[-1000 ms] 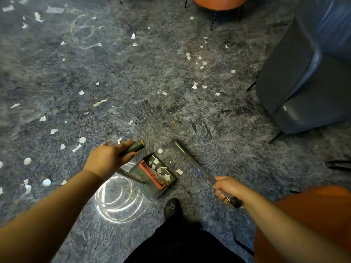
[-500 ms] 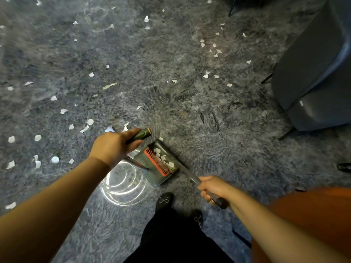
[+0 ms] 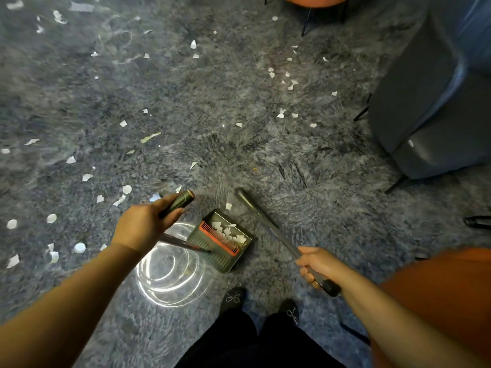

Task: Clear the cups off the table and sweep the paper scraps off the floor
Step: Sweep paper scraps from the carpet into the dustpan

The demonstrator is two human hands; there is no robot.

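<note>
Head view looks down on a shaggy grey carpet point(image 3: 239, 144) strewn with paper scraps point(image 3: 287, 81). Left hand point(image 3: 144, 224) has its grip closed round the dustpan handle point(image 3: 178, 201); the dustpan point(image 3: 221, 240), resting on the carpet, already holds several scraps. Right hand point(image 3: 316, 264) grips the broom handle point(image 3: 268, 225), its head out of sight. No cups are visible. Sweeping looks to be under way; next, the nearby scrap point(image 3: 228, 206) by the pan's rim wants brushing in, then the pan needs shifting toward the scattered patches.

Broom point(image 3: 268, 227) head blurred; orange seat point(image 3: 438, 301) and grey armchair point(image 3: 435, 102) cut off at right edge; far paper scraps point(image 3: 79, 7) smeared
</note>
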